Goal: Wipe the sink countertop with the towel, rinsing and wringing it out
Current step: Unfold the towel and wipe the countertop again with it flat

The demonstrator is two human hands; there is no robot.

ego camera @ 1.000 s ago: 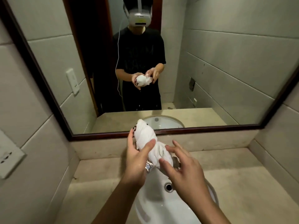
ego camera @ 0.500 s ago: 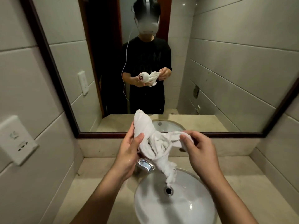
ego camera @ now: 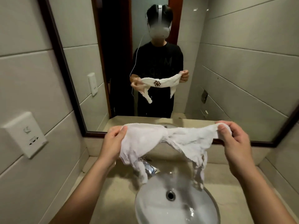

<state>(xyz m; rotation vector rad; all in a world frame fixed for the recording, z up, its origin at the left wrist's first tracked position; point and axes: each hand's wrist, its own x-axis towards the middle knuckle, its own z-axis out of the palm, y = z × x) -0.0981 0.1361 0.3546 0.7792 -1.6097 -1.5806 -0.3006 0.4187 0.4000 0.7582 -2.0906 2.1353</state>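
White terry towel [ego camera: 168,141] now stretched flat above the basin [ego camera: 176,206]; a second ago it was a tight twisted roll.

Left of the basin: beige stone counter [ego camera: 113,191], wall socket plate [ego camera: 24,135] further left. Left hand [ego camera: 113,141] pinches the towel's left top corner, thumb on the near face, fingers curled behind. Towel spans between both hands, sagging mid-way, two crumpled tails hanging over the tap [ego camera: 149,168] and the basin rim, not touching the counter. Right hand [ego camera: 234,141] grips the right top corner, thumb over the bunched edge. Change: twisted bundle at 1.0 s ago, half-opened at 0.5 s ago, fully spread now. Judgement: wringing done, towel being shaken out; wiping the counter either side of the basin likely follows.
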